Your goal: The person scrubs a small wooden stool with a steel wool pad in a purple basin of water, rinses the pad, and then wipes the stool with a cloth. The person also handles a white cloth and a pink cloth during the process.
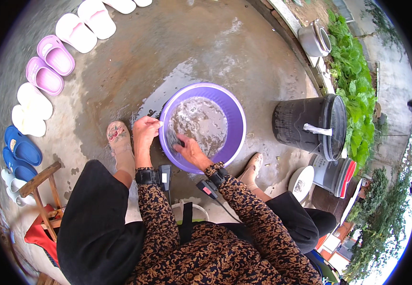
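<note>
A purple plastic basin [236, 139] stands on the wet concrete ground between my feet, with murky, foamy water [204, 119] inside. My left hand [145, 133] grips the basin's left rim, thumb and fingers pinched together at the edge. Inside the basin, at its lower left, my right hand [190, 149] is closed around a dark object [178, 142], perhaps a brush or scourer, pressed near the inner wall. Blur and the fingers hide most of that object. Both wrists bear black straps with small devices.
Pairs of slippers, including pink [55, 58] and blue [22, 149] ones, curve along the left. A lidded black bucket [298, 121], a white basin [301, 183] and a grey bucket [328, 174] stand right. A wooden stool [42, 178] lies lower left. Leafy plants [355, 92] grow beyond a low kerb.
</note>
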A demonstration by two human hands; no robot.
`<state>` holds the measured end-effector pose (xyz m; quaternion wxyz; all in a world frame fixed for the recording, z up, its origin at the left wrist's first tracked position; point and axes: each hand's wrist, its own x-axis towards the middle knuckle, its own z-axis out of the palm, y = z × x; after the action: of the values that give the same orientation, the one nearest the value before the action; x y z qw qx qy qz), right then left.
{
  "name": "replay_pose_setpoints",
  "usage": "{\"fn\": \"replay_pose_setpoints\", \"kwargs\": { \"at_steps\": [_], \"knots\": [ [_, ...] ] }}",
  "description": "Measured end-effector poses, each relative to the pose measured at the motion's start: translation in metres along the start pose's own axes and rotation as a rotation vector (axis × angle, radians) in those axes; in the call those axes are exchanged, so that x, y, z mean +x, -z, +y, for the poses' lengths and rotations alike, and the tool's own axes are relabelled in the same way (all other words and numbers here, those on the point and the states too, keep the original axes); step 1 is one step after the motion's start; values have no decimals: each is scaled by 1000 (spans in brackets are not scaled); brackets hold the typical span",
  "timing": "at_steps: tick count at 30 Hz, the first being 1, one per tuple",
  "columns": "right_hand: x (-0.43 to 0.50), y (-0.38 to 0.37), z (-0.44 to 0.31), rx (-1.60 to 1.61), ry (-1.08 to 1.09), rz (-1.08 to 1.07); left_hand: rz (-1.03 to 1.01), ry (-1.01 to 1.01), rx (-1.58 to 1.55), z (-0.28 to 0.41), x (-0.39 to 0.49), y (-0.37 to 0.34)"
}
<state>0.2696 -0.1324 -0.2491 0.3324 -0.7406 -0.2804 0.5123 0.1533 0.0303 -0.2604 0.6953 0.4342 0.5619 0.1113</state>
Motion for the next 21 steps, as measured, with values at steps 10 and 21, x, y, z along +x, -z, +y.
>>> {"fn": "replay_pose_setpoints", "kwargs": {
  "at_steps": [10,21],
  "knots": [
    [-7,96,61,-1038,-187,-127,-17,14,-26,2,-2,0],
    [86,112,52,-528,147,624,-14,35,-102,7,-4,1]
  ]
}}
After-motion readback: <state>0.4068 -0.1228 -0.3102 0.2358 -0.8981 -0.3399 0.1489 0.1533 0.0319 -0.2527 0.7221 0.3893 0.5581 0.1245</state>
